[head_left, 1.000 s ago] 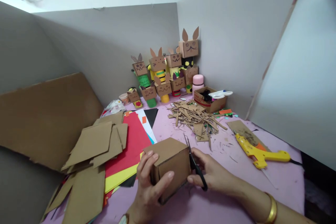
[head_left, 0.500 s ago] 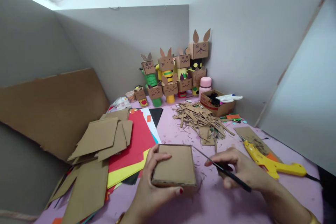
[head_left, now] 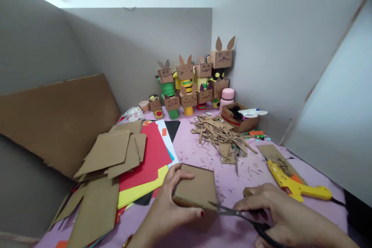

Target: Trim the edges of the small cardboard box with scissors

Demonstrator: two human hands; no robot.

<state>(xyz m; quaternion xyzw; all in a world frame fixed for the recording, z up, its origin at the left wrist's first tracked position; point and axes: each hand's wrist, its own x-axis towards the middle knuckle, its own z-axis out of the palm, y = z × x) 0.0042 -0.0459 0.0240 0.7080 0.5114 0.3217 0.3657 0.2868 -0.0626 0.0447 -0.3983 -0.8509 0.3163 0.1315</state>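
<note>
A square cardboard box [head_left: 195,186] is gripped by my left hand [head_left: 171,201], with the thumb along its near side and fingers over the top. In my right hand [head_left: 269,205] is a pair of black-handled scissors [head_left: 232,212], the blades parted at the box's near right corner. A small piece of cardboard [head_left: 247,192] shows by the right hand's fingers. Beyond the box lies a heap of cardboard scraps [head_left: 216,130].
A yellow glue gun [head_left: 296,186] lies at the right. Cardboard sheets [head_left: 109,153] and coloured paper [head_left: 147,162] cover the left. Behind stand several cardboard animal figures [head_left: 187,97], a pink bottle [head_left: 227,99] and a box with white scissors [head_left: 240,120].
The scissors have opened and moved down to the box's near right corner. My left hand has turned and tilted the box slightly. A thin strip now lies by the scrap heap.
</note>
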